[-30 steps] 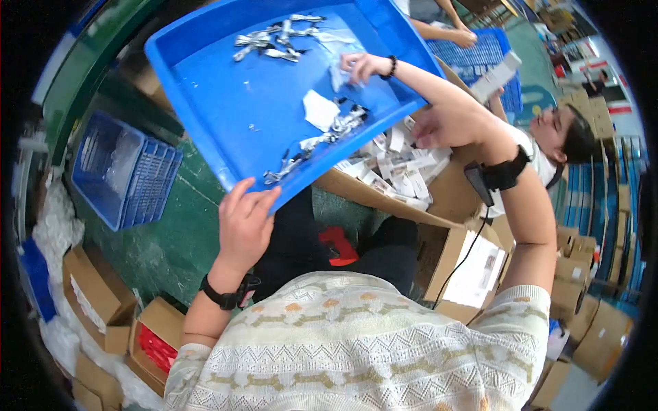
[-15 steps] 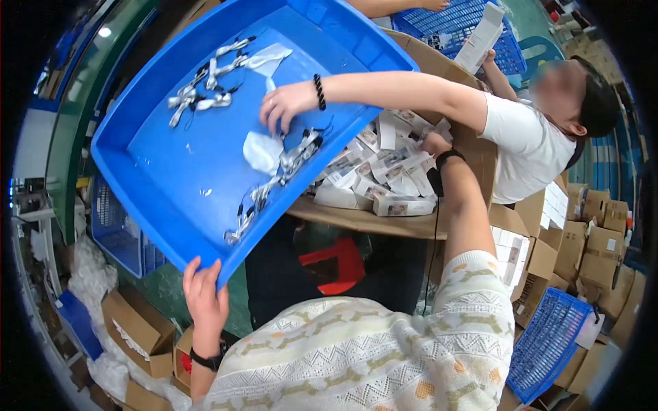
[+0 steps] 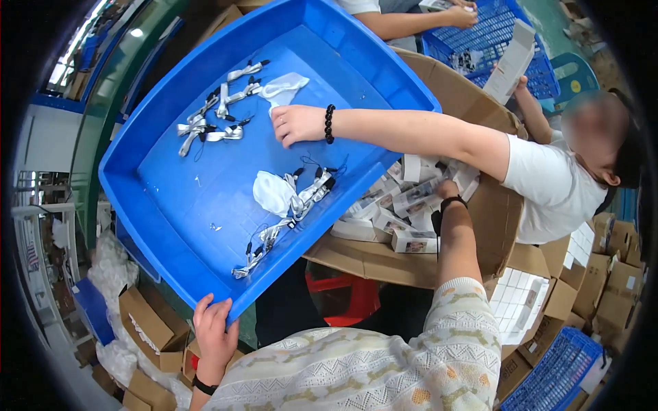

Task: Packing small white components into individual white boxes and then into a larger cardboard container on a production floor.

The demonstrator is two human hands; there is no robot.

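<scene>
My left hand (image 3: 214, 335) grips the near corner of a large blue plastic tub (image 3: 179, 288), fingers over its rim. In the tub lie several bundles of silver-grey lanyards (image 3: 223, 103) with black clips, and two white translucent pouches, one near the far side (image 3: 286, 86) and one closer (image 3: 273, 194). My right hand (image 3: 448, 190) reaches into a cardboard carton (image 3: 384, 255) of small white boxes (image 3: 415, 242); its fingers are hidden among them. A co-worker's hand (image 3: 296, 126) with a black bead bracelet is inside the tub, beside the far pouch.
The co-worker's forearm (image 3: 411, 130) crosses over the tub and carton from the right; their other hand holds a long white box (image 3: 510, 61). Another person's hand (image 3: 460, 16) is above a blue basket (image 3: 483, 34) at the back. Cardboard boxes (image 3: 154, 318) and a blue crate (image 3: 552, 370) flank me.
Tub and carton sit lower and further right in the picture. The co-worker's fingers, spread downward before, are now drawn together beside the far pouch. My left hand stays on the tub corner.
</scene>
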